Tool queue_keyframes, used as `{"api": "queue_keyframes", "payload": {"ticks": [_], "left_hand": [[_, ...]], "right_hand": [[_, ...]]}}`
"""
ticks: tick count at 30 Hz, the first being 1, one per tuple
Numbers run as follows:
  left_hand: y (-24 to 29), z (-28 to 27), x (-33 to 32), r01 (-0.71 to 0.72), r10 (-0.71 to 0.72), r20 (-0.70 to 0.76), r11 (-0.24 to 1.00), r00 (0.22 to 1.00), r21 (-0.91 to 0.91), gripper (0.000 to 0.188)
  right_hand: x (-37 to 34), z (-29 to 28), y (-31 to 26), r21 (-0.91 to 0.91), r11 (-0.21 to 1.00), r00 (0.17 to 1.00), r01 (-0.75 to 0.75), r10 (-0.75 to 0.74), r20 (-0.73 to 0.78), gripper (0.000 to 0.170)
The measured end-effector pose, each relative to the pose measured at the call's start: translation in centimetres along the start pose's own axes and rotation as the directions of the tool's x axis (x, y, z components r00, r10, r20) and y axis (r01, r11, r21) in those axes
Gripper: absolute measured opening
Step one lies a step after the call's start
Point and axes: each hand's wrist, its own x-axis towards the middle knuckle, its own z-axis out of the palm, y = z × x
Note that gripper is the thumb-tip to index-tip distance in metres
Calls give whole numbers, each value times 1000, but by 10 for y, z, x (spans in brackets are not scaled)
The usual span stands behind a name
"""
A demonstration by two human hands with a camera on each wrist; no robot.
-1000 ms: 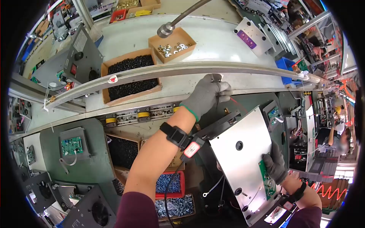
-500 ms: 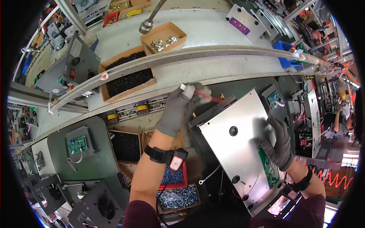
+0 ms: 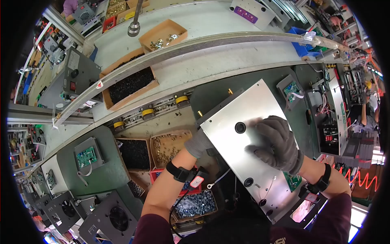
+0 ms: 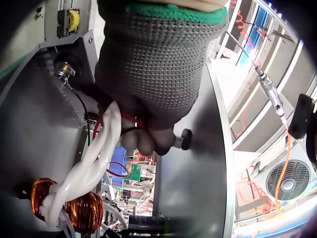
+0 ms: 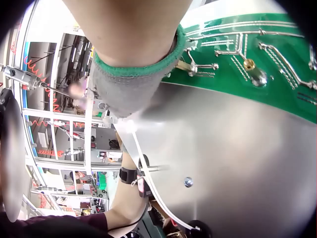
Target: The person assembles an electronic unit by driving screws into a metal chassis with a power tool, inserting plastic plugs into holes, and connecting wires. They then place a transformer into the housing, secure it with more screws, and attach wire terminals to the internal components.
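1. Grey knitted glove covers the right hand [image 3: 276,144], over the plate; fingers loosely bent, thumb apart, nothing seen in its hold; blur hides whether fingertips touch.
2. The flat silver metal plate [image 3: 231,150] slants across the middle below that hand, a green circuit board [image 3: 293,181] along its right edge.
3. The grey-gloved left hand [image 4: 151,79] reaches under the plate's left edge, fingers curled on thin red and black wires [image 4: 134,119], a white connector [image 4: 177,142] jutting beside the fingertips. Its strap carries a red-edged white label [image 3: 197,181], too small to read.
4. A brown cardboard box [image 3: 178,138] of brass-coloured fasteners stands just left, the narrow gap filled by the left wrist.
5. Bare dark green board [image 3: 211,93] leaves open room past the plate's upper edge.
6. Beyond the metal rail [image 3: 174,49], a grey metal case [image 3: 87,73] bears an unreadable white label [image 3: 74,61].
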Motion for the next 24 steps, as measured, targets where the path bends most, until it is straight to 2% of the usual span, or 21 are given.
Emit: {"api": "queue_keyframes", "payload": {"ticks": [2, 5, 7, 11, 14, 16, 17, 19, 20, 23, 24], "left_hand": [[1, -3, 2, 16, -16, -1, 1000, 1000, 22, 57], [17, 0, 5, -49, 51, -33, 997, 998, 60, 61], [34, 4, 5, 54, -56, -36, 997, 998, -54, 65], [53, 6, 11, 80, -77, 27, 990, 997, -117, 65], [44, 0, 11, 24, -16, 115, 997, 993, -75, 66], [32, 8, 5, -94, 97, -17, 990, 995, 106, 58], [30, 10, 4, -91, 93, -12, 990, 996, 103, 58], [28, 16, 4, -96, 91, -30, 968, 995, -233, 55], [34, 18, 4, -95, 92, -27, 967, 995, -236, 55], [53, 20, 5, -68, 68, -31, 998, 997, -6, 54], [52, 21, 5, -106, 105, -34, 994, 994, -37, 53]], "right_hand": [[1, 2, -3, -18, 1000, 1000, 17, -17, 26, 49], [-2, 4, -3, -31, 999, 997, 10, -8, 72, 52], [-2, 4, -4, -48, 999, 994, -8, 13, 104, 54], [-3, 6, -3, -43, 999, 993, -12, 17, 118, 55], [-2, 7, -2, -50, 999, 993, -12, 18, 121, 55], [-2, 7, -2, -52, 999, 993, -12, 18, 120, 55], [-2, 6, -2, -53, 998, 992, -18, 24, 120, 55], [-2, 5, -4, -54, 999, 990, -5, 12, 139, 55], [-3, 5, -4, -57, 998, 990, -7, 15, 141, 55], [-2, 8, -3, -47, 999, 991, 3, 4, 134, 55], [-2, 7, -3, -50, 999, 991, -3, 10, 132, 55]]}}
